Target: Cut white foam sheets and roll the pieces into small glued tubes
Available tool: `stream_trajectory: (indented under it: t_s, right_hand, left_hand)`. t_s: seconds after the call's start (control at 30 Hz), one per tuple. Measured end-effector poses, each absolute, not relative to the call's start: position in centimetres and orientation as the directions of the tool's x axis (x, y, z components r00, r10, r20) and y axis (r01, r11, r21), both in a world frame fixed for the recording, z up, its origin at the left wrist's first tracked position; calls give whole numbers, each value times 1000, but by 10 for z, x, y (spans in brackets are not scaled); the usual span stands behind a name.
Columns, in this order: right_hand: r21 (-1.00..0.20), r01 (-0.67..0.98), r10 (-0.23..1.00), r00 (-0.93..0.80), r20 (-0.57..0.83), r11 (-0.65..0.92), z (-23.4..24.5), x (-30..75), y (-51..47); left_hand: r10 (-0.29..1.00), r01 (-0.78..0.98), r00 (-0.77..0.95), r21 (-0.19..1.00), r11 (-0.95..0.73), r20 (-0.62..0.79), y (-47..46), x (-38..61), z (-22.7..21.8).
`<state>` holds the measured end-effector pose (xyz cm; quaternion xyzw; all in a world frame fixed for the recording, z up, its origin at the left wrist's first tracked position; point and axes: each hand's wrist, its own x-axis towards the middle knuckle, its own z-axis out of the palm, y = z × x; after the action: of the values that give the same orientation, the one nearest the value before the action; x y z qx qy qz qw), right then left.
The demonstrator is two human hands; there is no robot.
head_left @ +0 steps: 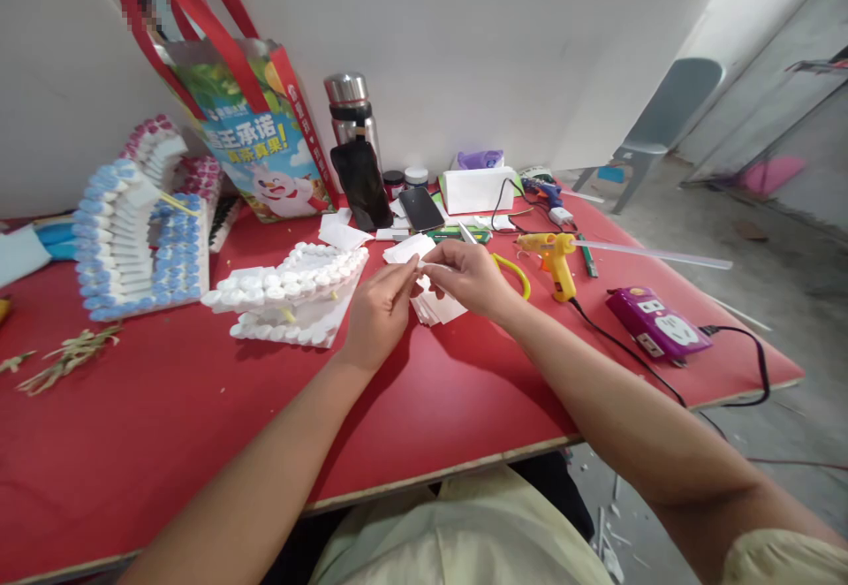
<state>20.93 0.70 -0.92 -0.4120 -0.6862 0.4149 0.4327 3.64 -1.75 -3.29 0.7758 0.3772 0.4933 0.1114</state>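
Both my hands meet over the middle of the red table (199, 408). My left hand (379, 309) and my right hand (467, 276) pinch a small white folded paper piece (424, 265) between their fingertips. Under them lies a pile of white paper pieces (434, 307). Just left of my left hand sits a white craft model (291, 293) built of folded pieces with round white tips. Yellow-handled scissors (513, 271) lie behind my right wrist.
A yellow glue gun (556, 258) with a long clear stick stands right of my hands, its cord running to a purple power strip (653, 324). A blue-and-white model (136, 245), a printed bag (265, 152), a steel flask (351, 112) and two phones (390, 192) stand behind.
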Motion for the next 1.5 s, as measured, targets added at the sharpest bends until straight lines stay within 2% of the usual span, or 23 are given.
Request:
stream_trajectory:
  t_s: [0.17, 0.27, 0.43, 0.57, 0.67, 0.73, 0.83, 0.9, 0.97, 1.03, 1.1, 1.17, 1.3, 1.37, 1.43, 1.5]
  right_hand:
    - [-921, 206, 901, -358, 244, 331, -9, 214, 9]
    - [-916, 193, 893, -363, 266, 351, -7, 214, 7]
    - [-915, 153, 879, -374, 297, 374, -7, 212, 5]
    - [-934, 172, 913, -325, 247, 314, -6, 209, 5]
    - [-928, 220, 926, -299, 231, 302, -3, 209, 5]
    - [-876, 276, 902, -294, 315, 396, -3, 211, 5]
    - [-685, 461, 826, -305, 475, 564, -4, 212, 5]
    - [-610, 541, 810, -298, 506, 580, -5, 211, 5]
    - [-690, 517, 861, -256, 440, 507, -5, 208, 3]
    - [-870, 354, 931, -248, 267, 344, -2, 205, 0]
    - [-983, 148, 938, -342, 53, 109, 1, 204, -2]
    - [-998, 39, 892, -448, -66, -54, 5, 206, -3]
    - [-976, -94, 833, -541, -115, -195, 7, 217, 5]
    - [-928, -175, 799, -575, -175, -329, 4, 221, 11]
    - [-882, -193, 774, -582, -249, -430, -2, 220, 16]
    - [-877, -168, 774, -563, -289, -450, -7, 217, 17]
  left_hand:
    - [804, 281, 89, 760, -586, 588, -15, 36, -29]
    - [870, 174, 94, 852, -493, 484, -13, 33, -26]
    - [856, 209, 157, 830, -516, 493, -14, 32, -22]
    - [876, 263, 101, 836, -482, 473, -17, 35, -19]
    - [912, 231, 62, 884, -408, 405, -15, 36, -20]
    - [936, 145, 17, 926, -350, 351, -12, 35, -22]
    - [965, -7, -41, 966, -260, 259, -7, 34, -26]
    - [974, -53, -34, 973, -225, 223, -6, 34, -26]
    - [976, -49, -22, 974, -219, 218, -7, 36, -26]
    - [972, -26, -23, 972, -233, 232, -8, 37, -25]
    - [971, -12, -18, 971, -239, 239, -10, 38, -25]
    - [972, 7, -3, 972, -234, 234, -10, 38, -25]
    - [962, 74, 11, 959, -274, 274, -9, 34, -25]
    - [951, 124, 23, 943, -309, 309, -9, 32, -24]
    - [939, 201, 36, 918, -342, 342, -9, 31, -24]
    - [920, 291, 44, 876, -384, 389, -10, 31, -24]
